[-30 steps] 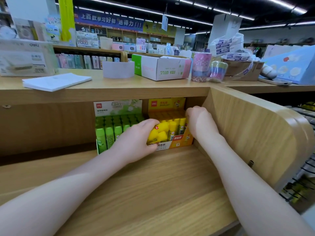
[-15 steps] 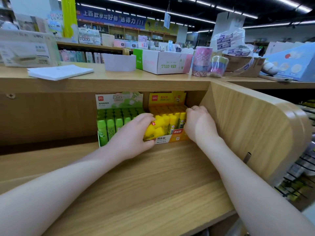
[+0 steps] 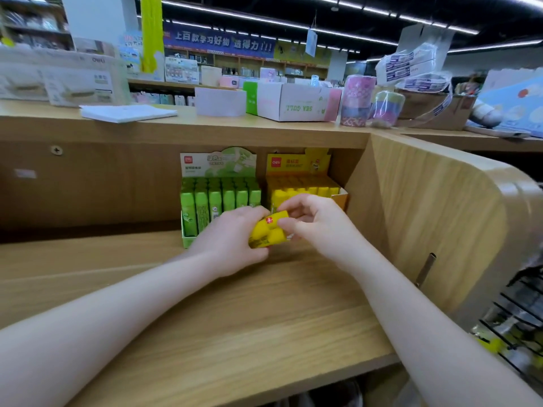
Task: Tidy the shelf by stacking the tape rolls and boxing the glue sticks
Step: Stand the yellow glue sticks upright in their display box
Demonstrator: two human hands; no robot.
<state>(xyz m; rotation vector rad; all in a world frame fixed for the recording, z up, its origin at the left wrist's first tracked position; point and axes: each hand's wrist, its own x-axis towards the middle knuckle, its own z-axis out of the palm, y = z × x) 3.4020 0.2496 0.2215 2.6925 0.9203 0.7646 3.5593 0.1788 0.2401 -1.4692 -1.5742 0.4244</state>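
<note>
Both hands, left hand and right hand, grip a bundle of yellow plastic glue sticks just near of the yellow cardboard display box. A loosened grip could, I judge, scatter sticks across the wooden shelf.

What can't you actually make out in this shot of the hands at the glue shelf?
- Head view: how many yellow glue sticks the left hand holds; its fingers and the right hand cover them.
- The yellow box front: both hands hide it.
- Print on the green box header: too small.
- The tape rolls on top: blurred, count unclear.
- Wire rack: cut off by the right edge.
</note>
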